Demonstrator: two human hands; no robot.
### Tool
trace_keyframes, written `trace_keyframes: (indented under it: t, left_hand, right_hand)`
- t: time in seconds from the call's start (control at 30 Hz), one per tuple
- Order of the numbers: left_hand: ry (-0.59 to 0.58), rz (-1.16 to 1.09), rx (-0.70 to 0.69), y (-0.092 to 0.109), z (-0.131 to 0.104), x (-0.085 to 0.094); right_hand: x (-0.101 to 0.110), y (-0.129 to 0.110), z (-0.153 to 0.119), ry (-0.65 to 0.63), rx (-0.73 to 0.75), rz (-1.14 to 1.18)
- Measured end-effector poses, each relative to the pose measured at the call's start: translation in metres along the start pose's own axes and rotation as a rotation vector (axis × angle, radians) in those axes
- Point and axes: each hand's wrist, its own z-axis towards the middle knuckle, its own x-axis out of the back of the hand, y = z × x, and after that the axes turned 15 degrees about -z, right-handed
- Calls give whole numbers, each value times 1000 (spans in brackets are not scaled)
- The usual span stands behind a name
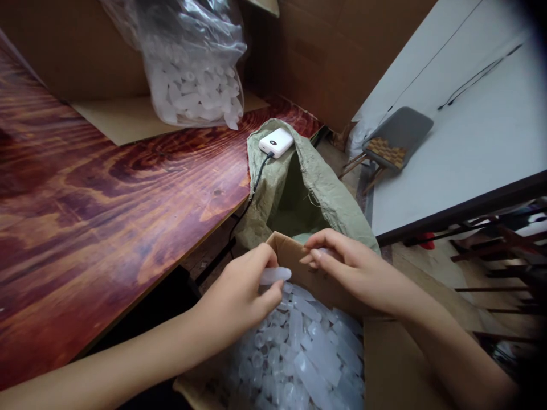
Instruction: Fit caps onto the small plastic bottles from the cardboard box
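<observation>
A plastic tube [282,274] sits above the open box [299,263] of loose tubes [314,364], pinched in the left hand's [241,290] nearly closed fingers; the right hand's [363,270] fingers close around a partly hidden pale piece, near the sack [337,196]. Such single-piece handling calls for a light pinch.

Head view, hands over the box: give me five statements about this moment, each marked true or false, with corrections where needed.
1. The left hand holds a translucent piece. True.
2. The white device lies on the wooden table. False: it rests on the green sack.
3. A black cable is plugged into the white device. True.
4. The clear bag is empty. False: many pale pieces fill its lower part.
5. The right hand is inside the clear bag. False: it is over the cardboard box.
</observation>
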Motion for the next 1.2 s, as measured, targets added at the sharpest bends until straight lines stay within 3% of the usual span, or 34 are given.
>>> trace_keyframes:
  t: [0.27,0.47,0.57,0.7,0.83,0.93,1.1,1.2]
  left_hand:
    - [10,-82,-105,2,2,3]
    - [22,-142,-94,2,3,5]
    - [19,-208,-57,0,4,5]
    - [-15,-273,-34,-2,5,5]
    - [-41,-293,-35,-2,6,5]
    - [-17,-364,54,-2,8,5]
    - [7,-496,166,2,12,8]
    - [-8,-491,182,4,13,9]
  right_hand:
    - [-9,-4,1,62,-18,-125]
    - [-7,2,0,-90,-115,309]
    - [-9,6,1,-83,-163,549]
    - [-10,9,0,-67,-110,638]
    - [-7,5,-5,-10,60,346]
    - [-6,0,-9,54,248,60]
    - [-8,-3,-10,146,526,-94]
    - [-8,-3,-10,168,562,-168]
